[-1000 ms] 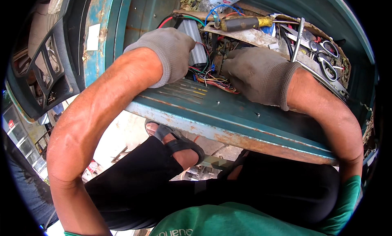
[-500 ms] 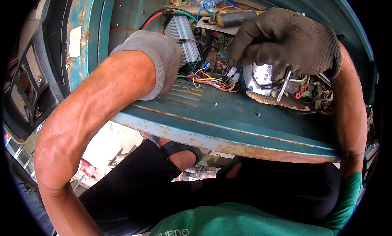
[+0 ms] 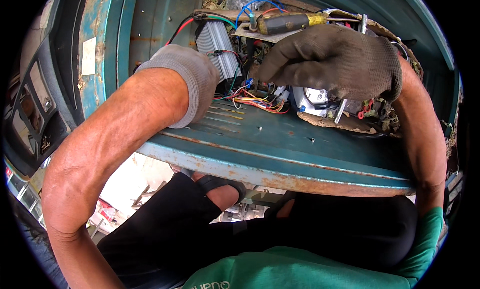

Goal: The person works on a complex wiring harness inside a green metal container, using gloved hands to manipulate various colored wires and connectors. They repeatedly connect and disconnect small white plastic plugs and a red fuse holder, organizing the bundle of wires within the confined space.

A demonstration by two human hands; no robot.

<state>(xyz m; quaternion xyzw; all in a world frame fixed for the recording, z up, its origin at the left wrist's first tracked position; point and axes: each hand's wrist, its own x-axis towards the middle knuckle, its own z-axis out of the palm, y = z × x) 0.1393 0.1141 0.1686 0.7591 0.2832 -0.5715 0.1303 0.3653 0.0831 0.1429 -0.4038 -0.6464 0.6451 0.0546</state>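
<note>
My left hand [image 3: 187, 76], in a pale grey knit glove, is against the left side of a silver finned controller box [image 3: 218, 46]. Its fingers are hidden behind the back of the hand. My right hand [image 3: 325, 64], in a dark brown-grey glove, reaches in from the right with its fingers bent together and pointing down. Its fingertips are close to a small blue connector [image 3: 250, 82] on the wiring; whatever is between them cannot be made out. A bundle of coloured wires [image 3: 262, 105] with white plugs [image 3: 281, 93] lies just below, in front of the box.
Beyond my right hand lies a black and yellow screwdriver [image 3: 285, 23]. A white-labelled part [image 3: 315, 101], a metal rod [image 3: 341, 110] and dry leaves sit at right on torn cardboard [image 3: 340, 126]. The green metal tray's rusty rim [image 3: 280, 181] runs above my knees.
My right hand has shifted left, toward the blue connector, uncovering the screwdriver's yellow end and shaft. My left hand stays beside the box, having moved only slightly.
</note>
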